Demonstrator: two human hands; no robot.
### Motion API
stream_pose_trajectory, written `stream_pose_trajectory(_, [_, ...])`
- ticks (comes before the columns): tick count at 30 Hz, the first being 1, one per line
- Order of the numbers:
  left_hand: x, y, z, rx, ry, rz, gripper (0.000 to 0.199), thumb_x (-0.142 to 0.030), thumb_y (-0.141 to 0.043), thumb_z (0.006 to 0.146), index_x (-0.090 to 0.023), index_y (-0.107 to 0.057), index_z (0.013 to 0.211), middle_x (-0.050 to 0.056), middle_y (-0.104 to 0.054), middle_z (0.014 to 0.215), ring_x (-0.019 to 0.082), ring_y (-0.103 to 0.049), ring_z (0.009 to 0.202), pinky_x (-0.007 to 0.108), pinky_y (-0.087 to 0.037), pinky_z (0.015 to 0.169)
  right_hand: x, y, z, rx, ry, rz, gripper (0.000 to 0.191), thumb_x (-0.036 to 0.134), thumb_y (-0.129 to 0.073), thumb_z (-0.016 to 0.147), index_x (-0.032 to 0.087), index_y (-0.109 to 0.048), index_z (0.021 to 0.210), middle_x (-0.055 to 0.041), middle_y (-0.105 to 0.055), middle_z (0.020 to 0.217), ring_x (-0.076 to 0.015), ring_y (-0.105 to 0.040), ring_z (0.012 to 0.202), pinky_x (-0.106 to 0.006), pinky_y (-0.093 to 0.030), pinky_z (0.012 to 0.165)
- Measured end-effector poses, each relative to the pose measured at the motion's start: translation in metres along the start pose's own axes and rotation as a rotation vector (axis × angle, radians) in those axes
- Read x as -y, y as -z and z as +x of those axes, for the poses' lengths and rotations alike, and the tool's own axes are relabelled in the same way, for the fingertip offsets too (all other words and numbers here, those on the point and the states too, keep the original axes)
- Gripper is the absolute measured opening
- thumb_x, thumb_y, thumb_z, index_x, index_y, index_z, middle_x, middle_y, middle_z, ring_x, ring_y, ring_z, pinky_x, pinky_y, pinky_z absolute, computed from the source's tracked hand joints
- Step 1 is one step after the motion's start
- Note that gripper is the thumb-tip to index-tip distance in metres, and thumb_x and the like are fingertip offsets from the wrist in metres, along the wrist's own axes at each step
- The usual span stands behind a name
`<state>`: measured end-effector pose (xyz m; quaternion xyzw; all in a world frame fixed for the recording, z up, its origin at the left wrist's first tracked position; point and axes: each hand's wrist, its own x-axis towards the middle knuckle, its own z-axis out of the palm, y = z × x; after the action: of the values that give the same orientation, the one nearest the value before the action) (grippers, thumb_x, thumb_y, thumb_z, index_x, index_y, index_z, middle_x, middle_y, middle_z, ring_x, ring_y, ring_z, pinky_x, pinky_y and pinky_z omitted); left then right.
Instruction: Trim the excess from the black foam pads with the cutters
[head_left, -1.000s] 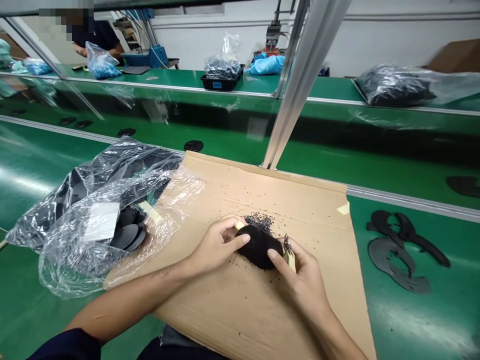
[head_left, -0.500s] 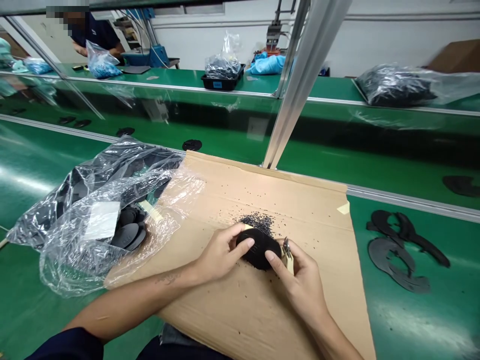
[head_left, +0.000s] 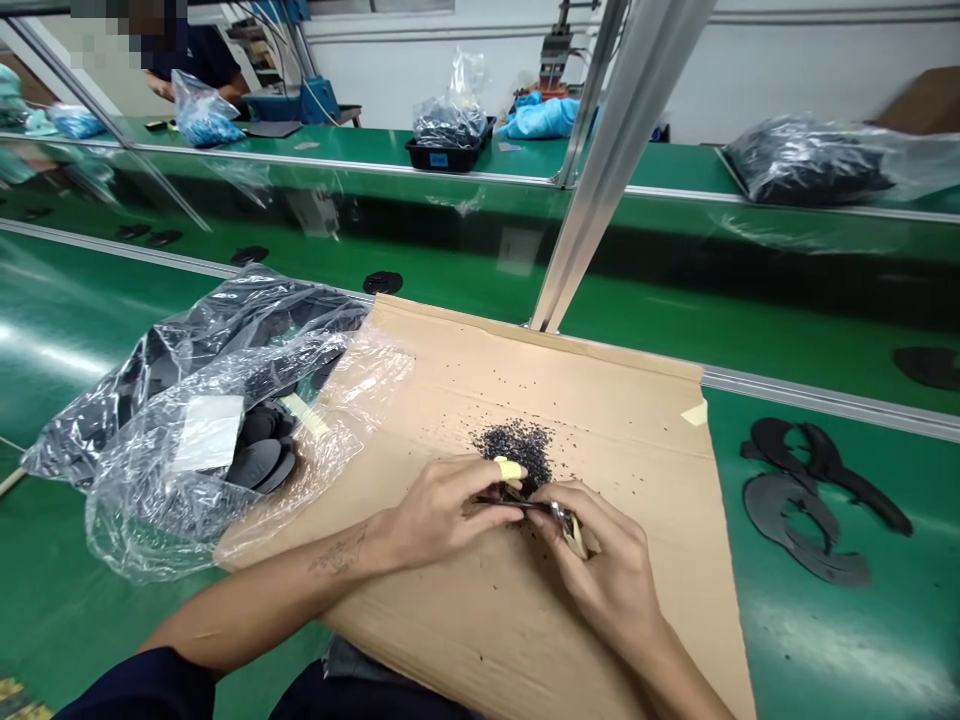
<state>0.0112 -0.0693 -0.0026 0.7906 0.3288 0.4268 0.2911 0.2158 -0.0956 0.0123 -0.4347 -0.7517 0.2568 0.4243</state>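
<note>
The left hand (head_left: 450,505) pinches a black pad (head_left: 501,498) edge-on above the cardboard sheet (head_left: 517,630); the right hand (head_left: 600,570) grips small cutters (head_left: 561,520) against it. Risk: slipping blades could nick the yellow-covered fingertip (head_left: 508,468) or scatter the black crumbs (head_left: 516,450).

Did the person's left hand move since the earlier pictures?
Yes. The left hand moved right: its yellow-capped fingertip now sits at the lower edge of the black crumbs on the cardboard sheet.
</note>
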Motion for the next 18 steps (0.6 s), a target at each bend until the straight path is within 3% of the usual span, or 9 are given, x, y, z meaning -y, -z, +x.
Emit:
stream_pose_trajectory(8, [-0.0017, 0.0060, 0.0072, -0.032, -0.129, -0.100, 0.026, -0.032, -0.065, 0.098, -0.014, -0.069, 0.116, 0.009, -0.075, 0.092, 0.017, -0.066, 0.079, 0.030, -0.055, 0.072, 0.0028, -0.0055, 0.0004, -0.054, 0.091, 0.086, 0.020, 0.006, -0.060, 0.091, 0.021, -0.066, 0.102, -0.0078, -0.072, 0.095, -0.0191, -0.071, 0.084, -0.030, -0.058, 0.072])
stream_pose_trajectory(18, [-0.0044, 0.0067, 0.0045, -0.077, -0.151, -0.065, 0.020, -0.028, -0.071, 0.094, -0.013, -0.071, 0.107, 0.007, -0.075, 0.081, 0.015, -0.063, 0.069, 0.028, -0.051, 0.064, 0.0065, -0.0058, -0.0007, -0.010, 0.032, 0.128, 0.015, 0.010, -0.061, 0.092, 0.021, -0.068, 0.101, -0.0068, -0.073, 0.091, -0.0186, -0.070, 0.079, -0.029, -0.057, 0.067])
